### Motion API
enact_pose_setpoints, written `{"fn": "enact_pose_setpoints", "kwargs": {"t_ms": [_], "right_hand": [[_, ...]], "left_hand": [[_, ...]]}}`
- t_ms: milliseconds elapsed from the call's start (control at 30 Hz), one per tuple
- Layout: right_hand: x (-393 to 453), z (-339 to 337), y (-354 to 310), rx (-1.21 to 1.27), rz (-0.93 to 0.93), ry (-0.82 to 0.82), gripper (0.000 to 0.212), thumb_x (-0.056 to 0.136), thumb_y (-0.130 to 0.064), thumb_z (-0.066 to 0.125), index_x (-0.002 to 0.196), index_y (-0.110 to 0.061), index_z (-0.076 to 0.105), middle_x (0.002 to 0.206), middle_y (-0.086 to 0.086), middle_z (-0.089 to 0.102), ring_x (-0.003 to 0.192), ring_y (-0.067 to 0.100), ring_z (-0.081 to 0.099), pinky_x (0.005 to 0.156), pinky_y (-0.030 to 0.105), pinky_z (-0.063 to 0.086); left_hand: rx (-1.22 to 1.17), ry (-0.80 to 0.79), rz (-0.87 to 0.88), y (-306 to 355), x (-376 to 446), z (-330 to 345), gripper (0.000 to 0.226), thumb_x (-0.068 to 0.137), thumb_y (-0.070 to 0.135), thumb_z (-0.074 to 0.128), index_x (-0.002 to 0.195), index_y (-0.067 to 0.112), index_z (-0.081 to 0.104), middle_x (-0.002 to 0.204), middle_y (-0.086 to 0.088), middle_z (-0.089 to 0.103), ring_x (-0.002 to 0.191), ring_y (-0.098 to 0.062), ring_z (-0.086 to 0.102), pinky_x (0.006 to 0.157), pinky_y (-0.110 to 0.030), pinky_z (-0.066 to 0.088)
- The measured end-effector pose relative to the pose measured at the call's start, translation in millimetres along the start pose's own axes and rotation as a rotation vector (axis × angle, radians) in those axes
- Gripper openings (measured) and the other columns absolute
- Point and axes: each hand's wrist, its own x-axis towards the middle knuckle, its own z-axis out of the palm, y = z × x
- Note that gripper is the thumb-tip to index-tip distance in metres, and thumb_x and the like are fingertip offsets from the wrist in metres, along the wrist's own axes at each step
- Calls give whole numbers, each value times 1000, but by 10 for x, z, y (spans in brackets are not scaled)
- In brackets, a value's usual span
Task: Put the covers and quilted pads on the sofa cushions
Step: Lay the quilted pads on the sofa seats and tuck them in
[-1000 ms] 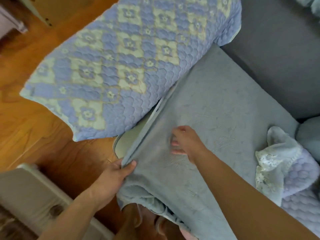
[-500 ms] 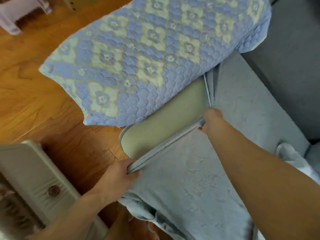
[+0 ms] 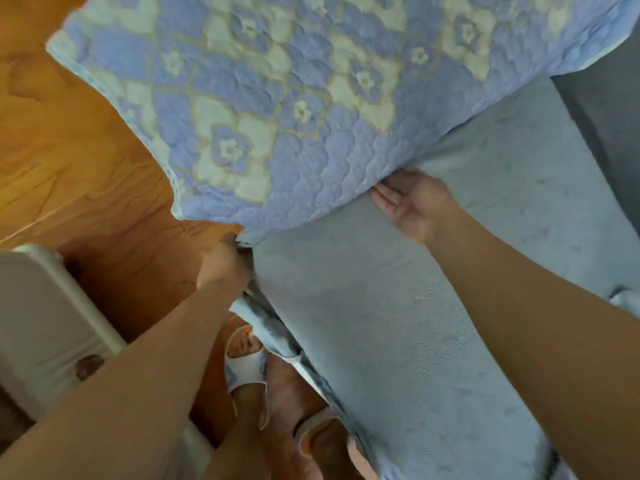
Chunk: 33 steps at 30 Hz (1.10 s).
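A: The grey-blue cover (image 3: 398, 323) is spread over the sofa cushion, its near corner at the cushion's front edge, just beside the quilted pad (image 3: 277, 109) on the neighbouring cushion. How are the hands placed?

B: The corner is gripped by the left hand (image 3: 225, 261), fingers curled into the cloth. The right hand (image 3: 412, 202) is laid open, palm up, fingertips tucked under the pad's edge; nothing is held.

A: What could be spoiled?

B: If the corner is pulled unevenly, the cover could be bunched or slipped off. The pad could be dragged askew.
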Motion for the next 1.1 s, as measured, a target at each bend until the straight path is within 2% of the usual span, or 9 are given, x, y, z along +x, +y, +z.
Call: {"fn": "enact_pose_setpoints", "kwargs": {"t_ms": [67,167,267,433,567,700,833,933,1100], "right_hand": [[-53,-32,-27,-261,-135,-70,41,98,5,47,133,-14,57,126,1,69,113,14,67,94,30,53],[-138,-54,-4,-945,-439,-29,28,93,-1,52,114,-18,60,99,-10,68,87,-2,62,80,18,47],[-79,-167,136,-1284,-574,-58,34,95,-17,56,128,-23,54,117,4,61,105,20,60,94,37,51],[87,-279,258,-1285,-680,-57,45,97,-23,58,141,-22,48,134,0,54,128,17,44,112,34,35],[164,-363,379,-1307,-824,-11,40,96,-22,59,135,-20,51,134,4,55,128,21,40,107,24,30],[56,-414,532,-1576,-1087,56,46,96,-35,45,138,-18,54,143,6,51,127,32,41,107,44,34],[-322,-341,250,-1690,-1103,200,59,94,-60,34,142,-29,50,142,3,47,126,32,40,101,49,37],[-481,-326,117,-1752,-1165,186,59,94,-61,33,137,-27,58,140,6,50,127,33,43,104,47,37],[-425,-212,-189,-1852,-1214,144,51,99,-47,31,93,-14,70,100,10,73,112,32,59,100,43,40]], "left_hand": [[-79,22,10,81,62,14,21,93,9,54,111,5,65,105,-24,68,99,-44,63,87,-50,53],[-156,-128,-118,146,153,-8,28,100,7,48,122,0,62,118,-23,65,96,-33,59,89,-44,47],[-470,-269,-299,128,146,61,34,103,13,36,119,14,66,116,-14,68,105,-33,62,95,-48,52],[-881,-281,-314,77,180,235,38,104,29,36,125,15,65,126,-13,66,124,-32,58,110,-49,44],[-1036,-203,-249,79,96,464,40,99,43,41,114,22,72,109,-5,75,108,-27,67,97,-45,51],[-1244,-116,-263,293,-164,531,45,103,43,37,122,17,68,116,-12,72,110,-33,66,97,-46,49],[-1252,-136,-194,465,-567,363,36,101,41,43,98,23,74,103,-10,75,98,-31,68,90,-45,51],[-1186,-207,-135,499,-699,237,37,100,40,45,103,19,76,103,-11,75,101,-36,68,94,-50,51],[-1058,-245,-48,618,-867,31,40,101,47,43,116,26,74,111,-5,76,104,-26,71,99,-48,51]]}}
